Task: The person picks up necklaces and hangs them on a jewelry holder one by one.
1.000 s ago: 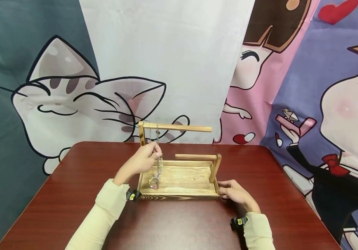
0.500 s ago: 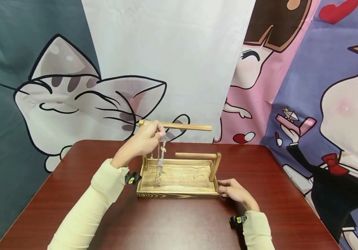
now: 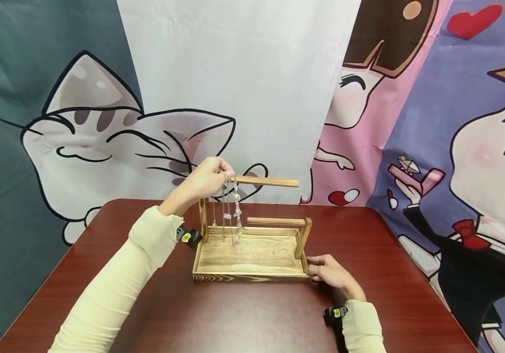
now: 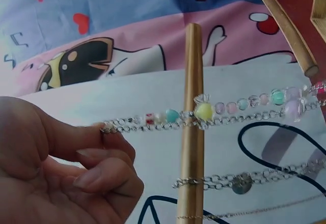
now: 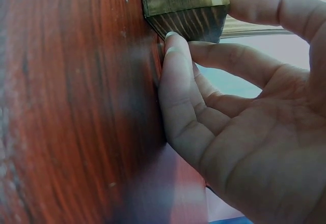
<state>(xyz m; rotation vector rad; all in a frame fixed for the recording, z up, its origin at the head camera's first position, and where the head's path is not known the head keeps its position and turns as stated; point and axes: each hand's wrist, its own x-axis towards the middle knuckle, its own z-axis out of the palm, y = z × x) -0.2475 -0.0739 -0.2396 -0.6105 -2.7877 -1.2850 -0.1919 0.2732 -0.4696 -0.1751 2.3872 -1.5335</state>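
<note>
My left hand [image 3: 205, 179] is at the upper bar [image 3: 270, 182] of a wooden jewelry stand [image 3: 252, 277]. In the left wrist view, thumb and fingertip pinch the chain end of a pastel beaded necklace [image 4: 244, 107], whose doubled strands cross the bar [image 4: 193, 158]. Its beaded part dangles above the stand's tray in the head view. Beside it, a silver chain with a round pendant [image 4: 242, 184] and a thinner chain [image 4: 285, 210] hang from the bar. My right hand [image 3: 331, 273] grips the tray's front right corner [image 5: 188, 23], fingers low against the table.
A lower, shorter bar [image 3: 276, 221] stands on the tray's right side. Thin chains [image 3: 280, 249] lie on the tray floor beneath it. The stand sits on a reddish-brown table [image 3: 243, 318], with a printed cartoon cloth [image 3: 278, 98] behind.
My left hand has risen from above the tray to the upper bar, carrying the beaded necklace, then shifted slightly right. My right hand has stayed at the tray corner.
</note>
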